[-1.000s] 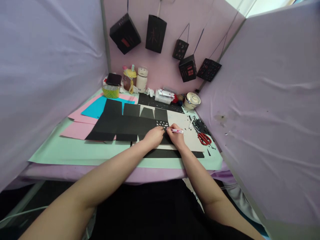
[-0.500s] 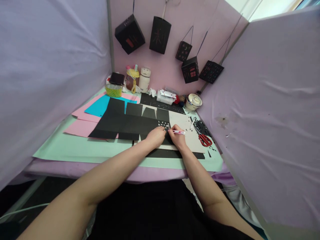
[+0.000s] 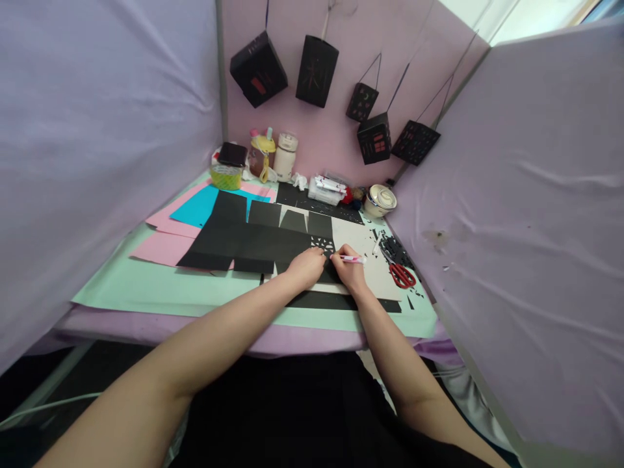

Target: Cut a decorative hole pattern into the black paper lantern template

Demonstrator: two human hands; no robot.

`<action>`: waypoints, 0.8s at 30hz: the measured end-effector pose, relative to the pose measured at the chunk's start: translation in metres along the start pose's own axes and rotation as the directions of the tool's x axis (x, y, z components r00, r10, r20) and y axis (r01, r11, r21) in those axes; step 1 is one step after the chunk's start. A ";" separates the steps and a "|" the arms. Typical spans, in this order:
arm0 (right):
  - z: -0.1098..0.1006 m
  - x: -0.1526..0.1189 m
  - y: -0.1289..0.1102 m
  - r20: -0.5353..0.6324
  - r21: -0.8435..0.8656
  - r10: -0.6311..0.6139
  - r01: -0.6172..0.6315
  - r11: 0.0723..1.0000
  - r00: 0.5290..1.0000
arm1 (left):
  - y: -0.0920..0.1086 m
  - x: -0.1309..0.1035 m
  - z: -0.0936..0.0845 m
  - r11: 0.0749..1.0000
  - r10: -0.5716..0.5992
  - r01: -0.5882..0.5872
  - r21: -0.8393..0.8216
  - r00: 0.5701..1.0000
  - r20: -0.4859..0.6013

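Observation:
A large black paper sheet (image 3: 253, 240) with tabs and notches lies on a white board (image 3: 383, 276). Small triangular cut-outs show near its right end. My left hand (image 3: 306, 268) rests on the sheet just below these holes, fingers extended and palm down. Just to the right, my right hand (image 3: 348, 268) is closed around a white and pink pen-like tool (image 3: 353, 259), its front end hidden by the fingers at the black paper.
Red scissors (image 3: 402, 275) and black scraps (image 3: 394, 250) lie at the right. Pink (image 3: 156, 250) and blue paper (image 3: 195, 207) sit at the left. Behind stand a bottle (image 3: 285, 158), a plastic case (image 3: 325, 190) and a lidded bowl (image 3: 379, 201). Black boxes (image 3: 316, 71) hang above.
The whole view has shifted slightly, with things appearing a little farther right. Both hands stay at nearly the same place on the black paper.

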State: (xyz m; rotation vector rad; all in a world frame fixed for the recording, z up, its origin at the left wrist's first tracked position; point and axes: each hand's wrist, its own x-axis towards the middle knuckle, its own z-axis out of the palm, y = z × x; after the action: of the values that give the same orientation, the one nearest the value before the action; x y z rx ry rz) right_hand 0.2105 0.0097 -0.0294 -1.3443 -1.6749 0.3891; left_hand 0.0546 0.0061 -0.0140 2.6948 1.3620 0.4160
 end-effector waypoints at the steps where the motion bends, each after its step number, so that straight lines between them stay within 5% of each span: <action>1: 0.000 0.000 -0.001 -0.007 0.027 0.028 -0.028 0.999 1.000 | 0.000 0.000 0.000 1.000 0.003 -0.003 0.001 1.000 0.000; 6: -0.003 0.002 -0.004 -0.023 0.096 0.164 -0.161 0.982 0.986 | -0.001 0.000 0.001 1.000 0.004 -0.004 -0.005 1.000 -0.010; 24: -0.003 0.002 -0.006 0.022 0.109 0.164 -0.165 0.980 0.986 | -0.003 0.000 0.005 0.999 0.013 -0.015 -0.031 0.999 -0.040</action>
State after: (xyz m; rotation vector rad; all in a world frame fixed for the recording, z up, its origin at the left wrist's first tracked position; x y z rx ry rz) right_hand 0.2087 0.0089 -0.0224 -1.4045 -1.5345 0.5796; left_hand 0.0535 0.0086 -0.0194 2.6866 1.3361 0.4910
